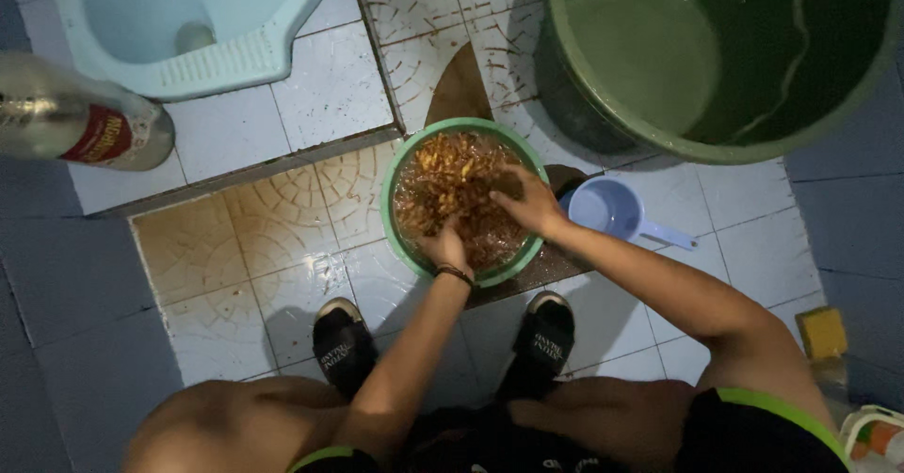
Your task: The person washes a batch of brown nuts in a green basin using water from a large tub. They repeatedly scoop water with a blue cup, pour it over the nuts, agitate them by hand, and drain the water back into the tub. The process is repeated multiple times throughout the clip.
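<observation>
**Both hands down in a green basin of brownish scraps on a wet tiled floor**

Seen from above, squatting over a green basin [400, 167] set on patterned floor tiles [235, 238], just below the edge of a raised tiled step. Basin filled with murky water and yellow-brown shredded pieces [452, 176]; exact kind too small to tell.

Step in hand, by the look of it: working or rinsing the pieces through the water. Next move likely calls for turning the mass over gently, keeping water from slopping over the rim.

Left hand [444, 245] at the near rim, dipped in, fingers curled loosely down among the pieces; dark band at the wrist. Right hand [527, 200] at the right side, fingers spread and pressed on the heap. Neither clamped on anything; hands near but apart.

Around: large dark green tub [716, 148] of water at upper right, pale blue scoop [603, 209] just beside the basin, squat toilet [235, 59] at upper left, black sandals [344, 341] below.
</observation>
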